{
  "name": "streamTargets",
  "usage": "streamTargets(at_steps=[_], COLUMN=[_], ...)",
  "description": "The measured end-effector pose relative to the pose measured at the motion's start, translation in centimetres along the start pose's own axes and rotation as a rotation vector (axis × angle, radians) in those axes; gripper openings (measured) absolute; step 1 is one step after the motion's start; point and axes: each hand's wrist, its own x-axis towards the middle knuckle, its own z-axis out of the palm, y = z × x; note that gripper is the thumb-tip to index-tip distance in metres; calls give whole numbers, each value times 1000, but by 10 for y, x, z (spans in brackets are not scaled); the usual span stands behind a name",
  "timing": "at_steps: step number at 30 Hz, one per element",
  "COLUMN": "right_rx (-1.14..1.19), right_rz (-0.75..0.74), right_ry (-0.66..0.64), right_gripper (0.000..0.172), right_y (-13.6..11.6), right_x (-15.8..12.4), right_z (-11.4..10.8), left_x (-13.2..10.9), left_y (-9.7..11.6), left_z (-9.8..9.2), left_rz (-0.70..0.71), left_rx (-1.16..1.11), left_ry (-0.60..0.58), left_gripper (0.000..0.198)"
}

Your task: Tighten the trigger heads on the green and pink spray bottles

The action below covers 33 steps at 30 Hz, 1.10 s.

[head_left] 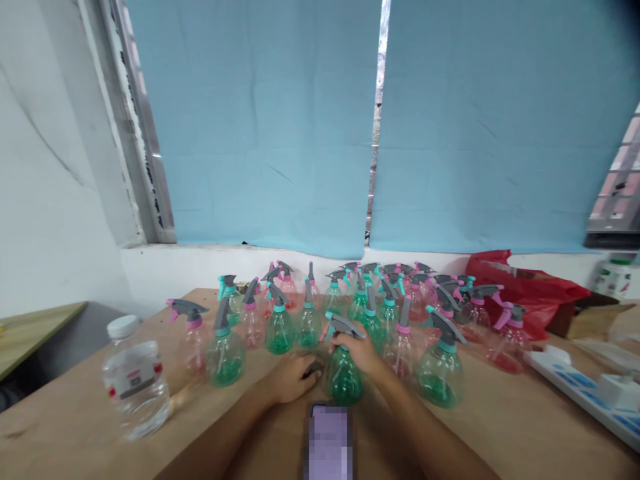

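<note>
My right hand is closed round the neck of a green spray bottle with a grey and teal trigger head, standing upright on the brown table just ahead of me. My left hand rests beside the bottle's base on its left, fingers curled against it. Behind them stand several green and pink spray bottles in loose rows. A phone lies on the table between my forearms, its screen blurred.
A clear water bottle with a white cap stands at the left. A red plastic bag sits over a box at the back right. A white power strip lies along the right. Blue blinds cover the window behind.
</note>
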Motion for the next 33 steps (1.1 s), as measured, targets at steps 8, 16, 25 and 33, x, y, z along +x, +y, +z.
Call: streamTargets(at_steps=[8,16,25,33], right_rx=[-20,-90,-108,-74], right_rz=[-7,-52,-58,-45], right_ry=[36,-13,-29,3], right_gripper=[27,31,32,27], right_y=[2,5,9,5], right_x=[2,1,2,2], right_z=[-3,-6,-8,-4], left_x=[0,-1,-1,0], left_y=[-1,2,0,0], left_z=[1,-2,0,-1], left_rz=[-2,5,-1,4], left_rx=[5,23,7,19], left_ry=[12,3,11,-7], left_gripper=[22,23,20,21])
